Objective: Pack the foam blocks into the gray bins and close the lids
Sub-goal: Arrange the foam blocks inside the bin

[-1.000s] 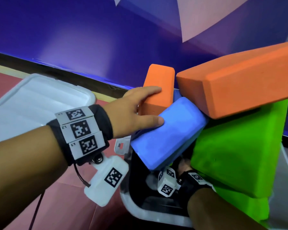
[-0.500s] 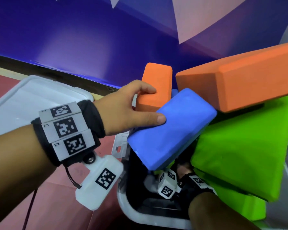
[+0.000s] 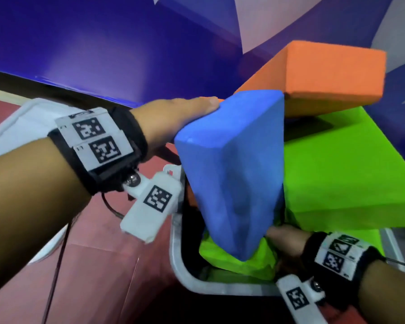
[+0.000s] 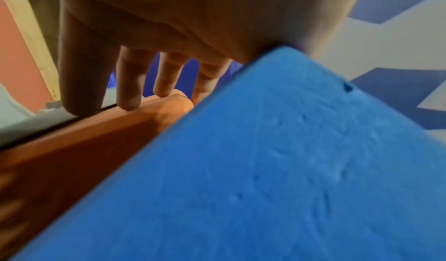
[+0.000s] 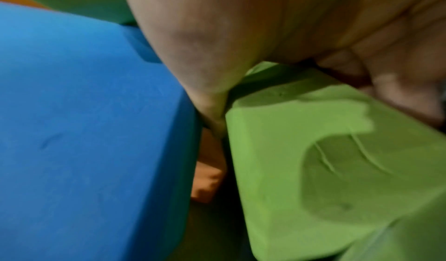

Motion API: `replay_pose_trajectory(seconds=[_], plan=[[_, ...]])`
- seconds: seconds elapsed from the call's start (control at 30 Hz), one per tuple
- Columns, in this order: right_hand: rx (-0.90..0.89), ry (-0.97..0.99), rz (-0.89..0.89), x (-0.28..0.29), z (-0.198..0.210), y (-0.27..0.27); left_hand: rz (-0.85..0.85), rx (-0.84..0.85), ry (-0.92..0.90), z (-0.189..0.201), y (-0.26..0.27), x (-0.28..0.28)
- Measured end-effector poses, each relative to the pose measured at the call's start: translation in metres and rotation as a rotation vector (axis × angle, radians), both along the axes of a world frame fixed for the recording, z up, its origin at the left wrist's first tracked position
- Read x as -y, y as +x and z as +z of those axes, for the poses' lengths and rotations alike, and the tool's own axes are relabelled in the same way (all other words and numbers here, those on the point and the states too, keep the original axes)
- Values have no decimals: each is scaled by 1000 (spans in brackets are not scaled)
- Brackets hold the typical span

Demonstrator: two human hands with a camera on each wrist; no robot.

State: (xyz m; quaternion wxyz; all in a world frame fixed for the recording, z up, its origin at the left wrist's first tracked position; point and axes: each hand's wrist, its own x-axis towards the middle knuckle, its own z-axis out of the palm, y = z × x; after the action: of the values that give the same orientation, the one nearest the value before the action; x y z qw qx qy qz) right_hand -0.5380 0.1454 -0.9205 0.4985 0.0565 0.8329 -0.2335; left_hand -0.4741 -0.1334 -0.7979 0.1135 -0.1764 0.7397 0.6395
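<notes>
Change: blue block (image 3: 232, 174) now stands steeper, upended into gray bin (image 3: 189, 274).
Left hand (image 3: 173, 120): flat, fingers straight, on its top.
Right hand (image 3: 283, 244): grip hidden, cannot tell.
Meaning: bin overfull; lid cannot close.

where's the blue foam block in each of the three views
Head: blue foam block stands on end at centre, its lower end in the gray bin.
Left wrist: it fills the lower right, below the left hand.
Right wrist: it fills the left half, beside the right hand.
Shared landmark: the small orange block shows left of the blue one in the left wrist view and as a sliver in the right wrist view.
</notes>
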Motion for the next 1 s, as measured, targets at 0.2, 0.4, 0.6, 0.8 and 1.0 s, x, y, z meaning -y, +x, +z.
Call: replay_pose_trajectory(seconds=[0.2, 0.4, 0.6, 0.8, 1.0], plan=[[256, -400, -317, -5, 27, -13, 192, -76, -71, 36, 10, 6], [222, -349, -232, -14, 29, -18, -15, -46, -295, 52, 16, -28], [210, -323, -227, -27, 39, -23, 256, -263, -276, 56, 7, -43], [272, -407, -194, -48, 46, -36, 25, -294, -515, 47, 3, -47], [352, -222, -85, -53, 58, -40, -202, -201, -657, 21, 5, -47]])
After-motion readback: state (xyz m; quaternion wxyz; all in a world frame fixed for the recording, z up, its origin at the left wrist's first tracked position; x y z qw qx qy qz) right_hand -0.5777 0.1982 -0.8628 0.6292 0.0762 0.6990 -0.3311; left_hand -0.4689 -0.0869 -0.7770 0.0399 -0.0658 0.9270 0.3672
